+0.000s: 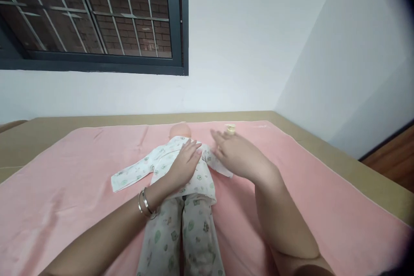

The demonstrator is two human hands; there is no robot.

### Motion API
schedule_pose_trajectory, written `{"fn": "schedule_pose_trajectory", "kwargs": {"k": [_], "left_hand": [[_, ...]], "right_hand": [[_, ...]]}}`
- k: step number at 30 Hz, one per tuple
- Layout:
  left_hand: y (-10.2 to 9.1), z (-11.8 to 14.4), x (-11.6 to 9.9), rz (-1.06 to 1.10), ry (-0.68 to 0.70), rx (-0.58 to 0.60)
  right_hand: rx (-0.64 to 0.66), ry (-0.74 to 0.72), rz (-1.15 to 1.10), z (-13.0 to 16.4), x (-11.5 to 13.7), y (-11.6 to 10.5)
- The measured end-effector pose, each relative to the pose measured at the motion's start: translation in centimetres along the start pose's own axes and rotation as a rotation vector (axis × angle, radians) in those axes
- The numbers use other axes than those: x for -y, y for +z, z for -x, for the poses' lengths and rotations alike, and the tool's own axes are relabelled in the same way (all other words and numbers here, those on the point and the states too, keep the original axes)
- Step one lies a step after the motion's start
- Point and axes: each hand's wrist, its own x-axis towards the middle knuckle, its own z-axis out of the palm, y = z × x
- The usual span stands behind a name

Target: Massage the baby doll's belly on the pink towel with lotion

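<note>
A baby doll lies on the pink sheet, its bald head [180, 130] at the far end. It wears a white long-sleeved top [199, 181] with a small green print and matching trousers [197, 228]. My left hand [186, 164], with silver bangles at the wrist, rests flat on the chest of the top, fingers stretched out. Beside the sleeve on the right [223, 168], my right hand [234, 153] is held with its fingers extended and partly covers that sleeve. Whether it touches the cloth I cannot tell. The other sleeve [132, 174] reaches out to the left.
The pink sheet [77, 172] covers most of a tan surface [291, 136]. A small pale yellow object [230, 128] sits just beyond my right hand. White walls [233, 51] rise behind, with a barred window [129, 13] at upper left. Brown wood [394, 155] shows at right.
</note>
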Motion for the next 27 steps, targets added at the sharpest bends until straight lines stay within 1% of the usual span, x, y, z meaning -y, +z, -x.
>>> {"fn": "schedule_pose_trajectory", "kwargs": {"k": [2,4,6,8,11,13,16,19,21,24,26,27], "left_hand": [[1.1,-2.0,-2.1,0.314,-0.152,0.109],[1.9,-4.7,-3.4,0.642,-0.370,0.136],[2.5,-7.1,-4.0,0.862,-0.469,0.154],[2.9,-8.9,-4.4,1.039,-0.545,0.169],[3.5,-10.1,-4.5,1.256,-0.615,0.173],[3.9,-10.1,-4.3,1.363,-0.616,0.187],[4.2,-9.6,-3.8,1.474,-0.614,0.238],[3.5,-8.5,-3.4,1.513,-0.666,0.284],[2.5,-7.4,-3.3,1.510,-0.704,0.310],[0.3,-5.3,-3.3,1.495,-0.753,0.338],[-1.3,-4.0,-3.3,1.469,-0.802,0.329],[-2.0,-3.5,-3.3,1.456,-0.822,0.316]], "right_hand": [[0.002,0.155,-0.031,-0.2,-2.0,-0.7],[0.057,0.220,-0.117,-0.5,-3.8,-0.8],[0.089,0.227,-0.187,-1.1,-5.2,-0.5],[0.073,0.218,-0.207,-2.0,-6.2,0.3],[0.024,0.213,-0.187,-3.7,-6.8,1.6],[0.023,0.226,-0.122,-4.7,-6.6,2.5],[-0.005,0.231,0.075,-5.4,-5.9,3.6],[-0.059,0.225,0.236,-5.8,-5.1,3.8],[-0.053,0.291,0.259,-6.3,-4.6,3.4],[-0.040,0.497,0.189,-7.4,-3.5,2.6],[-0.045,0.601,0.137,-8.2,-2.8,2.2],[-0.046,0.622,0.123,-8.6,-2.4,2.2]]}}
